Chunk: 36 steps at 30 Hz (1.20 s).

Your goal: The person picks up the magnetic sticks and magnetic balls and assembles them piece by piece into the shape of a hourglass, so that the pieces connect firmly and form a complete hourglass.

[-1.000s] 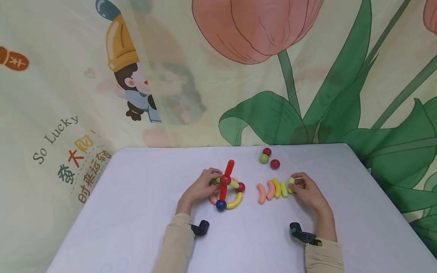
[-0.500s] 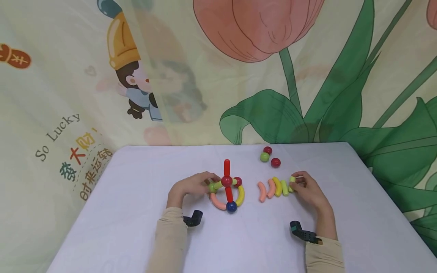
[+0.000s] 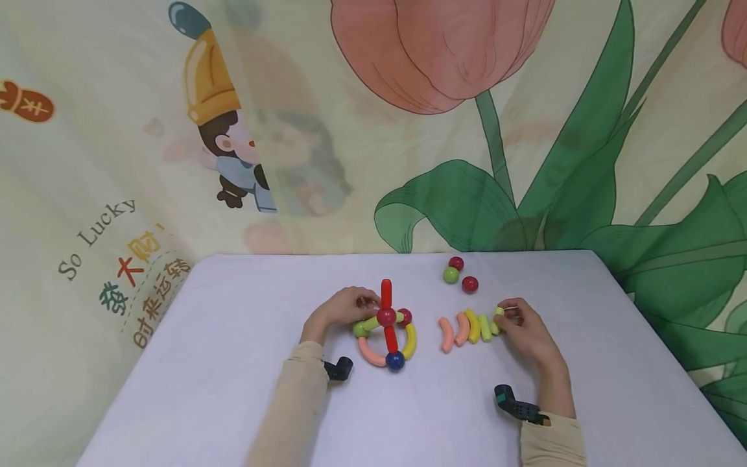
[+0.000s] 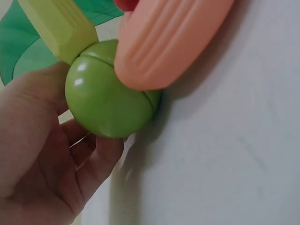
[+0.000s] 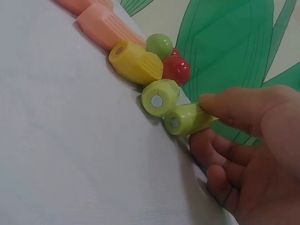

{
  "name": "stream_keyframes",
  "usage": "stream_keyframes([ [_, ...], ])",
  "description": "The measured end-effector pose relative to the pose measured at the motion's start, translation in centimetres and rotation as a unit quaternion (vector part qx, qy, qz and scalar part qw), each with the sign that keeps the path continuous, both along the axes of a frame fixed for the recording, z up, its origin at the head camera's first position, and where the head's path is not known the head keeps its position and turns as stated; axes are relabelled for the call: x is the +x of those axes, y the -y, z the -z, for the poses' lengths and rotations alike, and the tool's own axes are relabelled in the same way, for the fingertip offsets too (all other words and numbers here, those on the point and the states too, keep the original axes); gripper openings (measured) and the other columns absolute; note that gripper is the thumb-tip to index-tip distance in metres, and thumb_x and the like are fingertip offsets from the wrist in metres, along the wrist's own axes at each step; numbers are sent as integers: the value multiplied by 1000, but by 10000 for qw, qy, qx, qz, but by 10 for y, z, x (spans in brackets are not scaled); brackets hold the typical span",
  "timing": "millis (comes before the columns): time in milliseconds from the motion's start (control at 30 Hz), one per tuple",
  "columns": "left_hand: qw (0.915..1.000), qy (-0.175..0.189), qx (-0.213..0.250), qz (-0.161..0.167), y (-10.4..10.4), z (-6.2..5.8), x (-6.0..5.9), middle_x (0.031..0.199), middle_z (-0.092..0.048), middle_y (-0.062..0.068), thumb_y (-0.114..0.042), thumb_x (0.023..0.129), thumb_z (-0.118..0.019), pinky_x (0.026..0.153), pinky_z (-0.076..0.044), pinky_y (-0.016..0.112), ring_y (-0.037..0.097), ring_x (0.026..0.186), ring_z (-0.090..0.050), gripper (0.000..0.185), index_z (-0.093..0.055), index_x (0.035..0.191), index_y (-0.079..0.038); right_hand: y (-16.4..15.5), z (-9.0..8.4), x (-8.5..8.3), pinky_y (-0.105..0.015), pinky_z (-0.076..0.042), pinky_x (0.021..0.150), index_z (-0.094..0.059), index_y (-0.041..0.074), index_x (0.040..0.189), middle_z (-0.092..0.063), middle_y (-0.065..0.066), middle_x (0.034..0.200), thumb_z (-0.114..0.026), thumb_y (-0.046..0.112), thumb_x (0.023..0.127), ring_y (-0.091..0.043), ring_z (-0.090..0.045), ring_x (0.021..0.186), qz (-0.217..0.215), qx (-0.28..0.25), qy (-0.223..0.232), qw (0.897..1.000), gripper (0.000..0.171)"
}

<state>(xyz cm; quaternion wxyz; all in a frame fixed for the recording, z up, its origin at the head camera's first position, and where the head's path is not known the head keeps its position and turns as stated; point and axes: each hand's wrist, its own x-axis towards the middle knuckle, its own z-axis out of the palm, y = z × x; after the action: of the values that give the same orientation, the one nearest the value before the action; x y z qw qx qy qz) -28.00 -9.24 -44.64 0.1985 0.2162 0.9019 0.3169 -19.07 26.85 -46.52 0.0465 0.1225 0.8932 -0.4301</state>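
A magnetic ball-and-stick model [image 3: 386, 316] stands on the white table, a red stick [image 3: 386, 294] pointing up from its red ball. Blue and green balls join curved pink and yellow sticks in a ring below. My left hand [image 3: 341, 307] holds the model from its far left side, its fingers curled behind the green ball [image 4: 105, 96]; the fingertips are hidden there. To the right, my right hand [image 3: 528, 329] pinches a short light-green stick [image 5: 187, 119] between thumb and fingers, at the right end of a row of sticks.
In that row lie another light-green stick [image 3: 485, 328], a yellow curved stick [image 3: 472, 326] and two pink curved sticks [image 3: 446, 335]. Behind them are a green ball [image 3: 450, 275] and two red balls [image 3: 469, 285]. A printed cloth [image 3: 443, 130] hangs behind the table's far edge.
The model has turned, bringing its blue ball to the right and its green ball into view. My left hand moved left, then back right behind the model. My right hand stays at the light-green stick.
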Motion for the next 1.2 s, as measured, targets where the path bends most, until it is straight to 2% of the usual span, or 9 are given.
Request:
stream_keyframes([
  [200,9993,-260,225,-156,-1,6,12,89,-60,-2,-19,90,-61,75,-45,28,15,83,-52,18,-69,106,-21,3,-3,0,-24,-46,76,-42,6,129,-50,-20,124,-50,29,97,-28,-51,103,173,-105,-367,9991,41],
  [433,9941,-421,712,-704,-3,16,27,85,-59,-3,-25,89,-63,71,-42,28,15,81,-50,15,-69,103,-22,12,-8,-1,-18,-48,70,-42,7,130,-50,-17,124,-49,31,97,-21,-53,96,320,-373,-888,9948,42],
  [533,9904,-456,916,-929,-2,20,33,84,-59,-2,-25,89,-64,71,-42,27,15,80,-50,17,-68,104,-22,19,-12,-2,-13,-48,71,-43,8,130,-51,-15,123,-50,33,97,-16,-54,93,289,-543,-1098,9920,42],
  [700,9849,-496,1142,-1203,0,25,39,86,-60,-3,-25,88,-65,71,-43,26,13,79,-51,19,-68,106,-22,32,-18,-4,-11,-48,75,-42,11,130,-50,-12,123,-51,38,95,-10,-56,93,313,-831,-1104,9899,45],
  [833,9823,-578,1201,-1312,-2,27,43,86,-60,-3,-25,87,-66,70,-42,27,13,79,-51,18,-68,105,-21,40,-21,-6,-12,-49,75,-43,11,129,-50,-11,124,-53,38,95,-13,-57,96,353,-946,-1248,9870,45],
  [900,9808,-633,1238,-1370,-3,28,43,85,-59,-3,-23,87,-67,70,-42,27,13,78,-50,17,-68,104,-21,41,-15,-11,-12,-49,75,-44,13,129,-50,-11,125,-54,41,93,-16,-56,99,357,-1003,-1413,9842,47],
  [967,9797,-646,1228,-1449,-4,28,43,84,-58,-4,-23,86,-67,68,-41,27,13,77,-50,16,-68,102,-22,39,-2,-18,-13,-50,74,-45,16,127,-51,-8,124,-55,51,90,-15,-57,99,367,-1071,-1657,9796,52],
  [1100,9795,-686,1136,-1516,-6,27,42,82,-56,-4,-23,87,-67,63,-38,25,13,72,-48,14,-68,101,-23,37,19,-30,-13,-51,72,-48,24,124,-52,0,119,-53,68,81,-9,-61,91,271,-1176,-2019,9719,61],
  [1200,9791,-658,1127,-1558,-7,27,42,83,-57,-3,-22,87,-66,60,-38,25,13,70,-48,14,-67,101,-22,47,8,-27,-15,-52,72,-48,20,124,-52,-3,118,-55,59,86,-13,-62,89,45,-1318,-2101,9687,55],
])
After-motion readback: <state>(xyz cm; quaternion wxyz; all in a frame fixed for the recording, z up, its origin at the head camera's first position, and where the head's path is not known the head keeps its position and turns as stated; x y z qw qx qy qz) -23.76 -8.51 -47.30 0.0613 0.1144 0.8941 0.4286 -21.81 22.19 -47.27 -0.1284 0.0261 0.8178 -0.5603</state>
